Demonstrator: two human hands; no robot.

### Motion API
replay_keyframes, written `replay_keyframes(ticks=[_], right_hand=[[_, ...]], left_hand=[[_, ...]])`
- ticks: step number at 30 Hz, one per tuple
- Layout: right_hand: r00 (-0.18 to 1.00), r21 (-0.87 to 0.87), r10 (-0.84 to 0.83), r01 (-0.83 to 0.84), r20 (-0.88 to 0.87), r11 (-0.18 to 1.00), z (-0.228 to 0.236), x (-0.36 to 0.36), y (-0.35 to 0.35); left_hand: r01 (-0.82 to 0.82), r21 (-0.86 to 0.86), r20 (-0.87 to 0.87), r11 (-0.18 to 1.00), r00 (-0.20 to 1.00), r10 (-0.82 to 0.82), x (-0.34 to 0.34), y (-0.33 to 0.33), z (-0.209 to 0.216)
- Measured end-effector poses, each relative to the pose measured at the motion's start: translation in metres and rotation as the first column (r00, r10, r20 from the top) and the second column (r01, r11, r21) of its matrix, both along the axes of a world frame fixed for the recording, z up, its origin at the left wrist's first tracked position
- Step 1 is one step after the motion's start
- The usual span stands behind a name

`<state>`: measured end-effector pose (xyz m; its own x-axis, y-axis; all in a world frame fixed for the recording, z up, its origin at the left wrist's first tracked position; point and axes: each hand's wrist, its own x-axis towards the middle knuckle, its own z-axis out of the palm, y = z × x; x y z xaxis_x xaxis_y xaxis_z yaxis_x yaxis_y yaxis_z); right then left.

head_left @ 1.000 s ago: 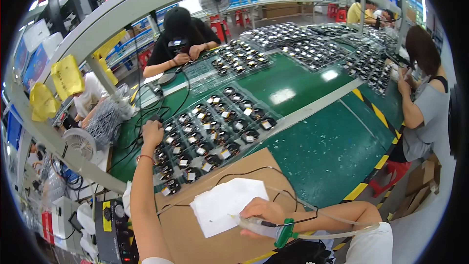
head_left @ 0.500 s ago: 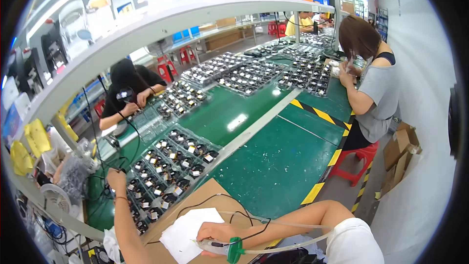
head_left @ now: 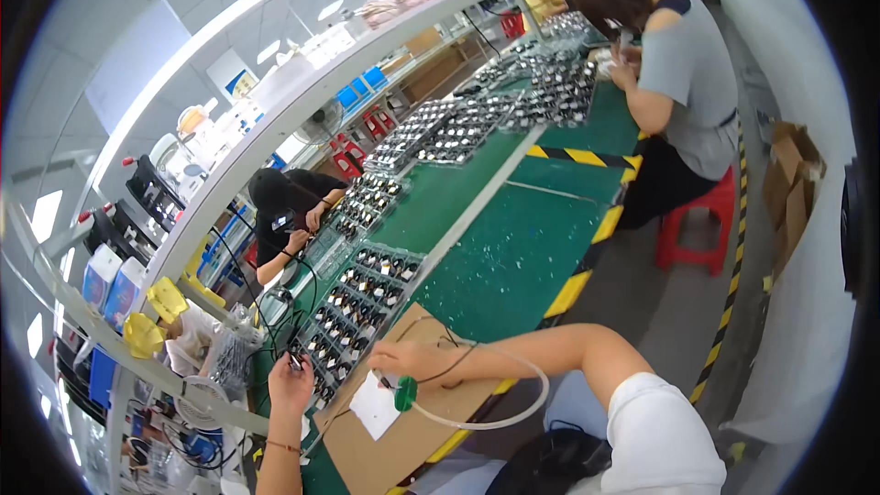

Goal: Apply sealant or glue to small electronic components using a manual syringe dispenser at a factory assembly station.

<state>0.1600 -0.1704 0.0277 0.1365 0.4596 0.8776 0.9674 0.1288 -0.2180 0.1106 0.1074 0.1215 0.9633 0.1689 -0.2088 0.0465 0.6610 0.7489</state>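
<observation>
My left hand (head_left: pixel 290 389) is closed, fingertips pinching a small dark part (head_left: pixel 295 363) with a bright spot, beside the near-left edge of a clear plastic tray (head_left: pixel 414 261). The part's exact kind is too small to make out. My right hand (head_left: pixel 408 359) grips a dispensing syringe, mostly hidden by the fingers; its green adapter cap (head_left: pixel 404 393) and a clear air hose (head_left: pixel 513 419) show. The syringe is over the far edge of a white paper sheet (head_left: pixel 374 414), which lies on a brown cardboard sheet (head_left: pixel 412 449). Rows of small black components with white labels fill the tray.
More filled trays (head_left: pixel 458 128) line the green bench (head_left: pixel 495 257). A co-worker in black (head_left: pixel 284 206) sits across on the left; another in grey (head_left: pixel 692 82) sits at the far right on a red stool (head_left: pixel 701 229). A shelf beam (head_left: pixel 275 119) runs overhead; black cables (head_left: pixel 266 312) hang left.
My view has tilted and shifted. My left hand has come back from the tray's left side, nearer my right hand. The right hand with the syringe has moved toward the paper's far edge.
</observation>
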Motion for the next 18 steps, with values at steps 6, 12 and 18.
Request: replay_keyframes(ticks=[6, 12, 18], right_hand=[[0.990, 0.103, -0.080, 0.068, 0.119, 0.992, -0.001, 0.008, 0.010], [0.993, 0.042, -0.069, 0.065, 0.099, 0.997, -0.003, 0.009, 0.005], [0.990, 0.129, -0.069, 0.053, 0.125, 0.990, 0.006, 0.005, 0.001]], left_hand=[[0.079, 0.067, -0.122, 0.995, 0.990, -0.071, -0.087, -0.057, 0.017], [0.111, -0.089, -0.358, 0.990, 0.924, -0.136, -0.133, -0.079, 0.010], [0.313, 0.038, -0.325, 0.949, 0.902, -0.285, -0.134, -0.085, -0.001]])
